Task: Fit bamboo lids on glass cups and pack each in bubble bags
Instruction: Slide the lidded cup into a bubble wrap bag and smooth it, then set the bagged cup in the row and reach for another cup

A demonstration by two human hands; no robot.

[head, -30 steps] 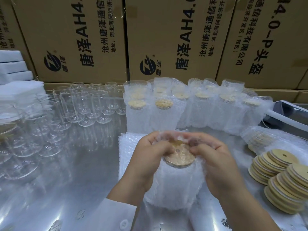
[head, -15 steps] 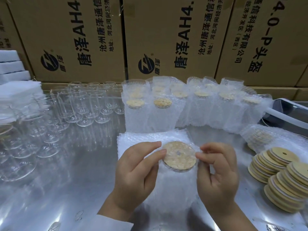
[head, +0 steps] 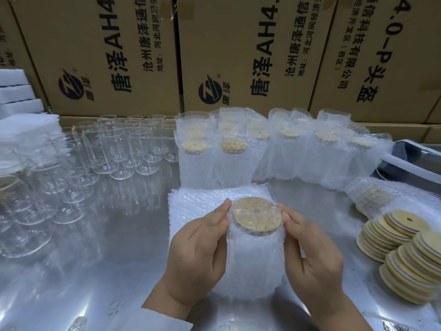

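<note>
Over the shiny table (head: 107,259), two hands hold one cup (head: 254,263) between them. The cup stands up and sits inside a bubble bag. Its lid (head: 256,216) is on top, round and tan, with a small hole in the middle. The bag covers the lid too.

The left hand (head: 198,256) grips the cup's left side. Its thumb and first finger reach up to the lid's edge. The right hand (head: 312,254) grips the right side. Its thumb touches the bag by the lid, and its other fingers curl round the cup.

Just behind the cup lies a flat pile of bags (head: 198,197).

Farther back stands a row of packed cups (head: 238,158), each in a bag with a lid on. To the left of that row stand many bare cups (head: 114,149), close together.

At the right edge, loose lids (head: 405,249) lean in rows like fallen coins. Near them lies a pack of lids (head: 372,194) in bubble wrap.

White foam blocks (head: 14,91) sit at the far left. Big brown boxes (head: 107,44) with black writing stand along the back.

A white sleeve (head: 152,321) shows on the left arm.
</note>
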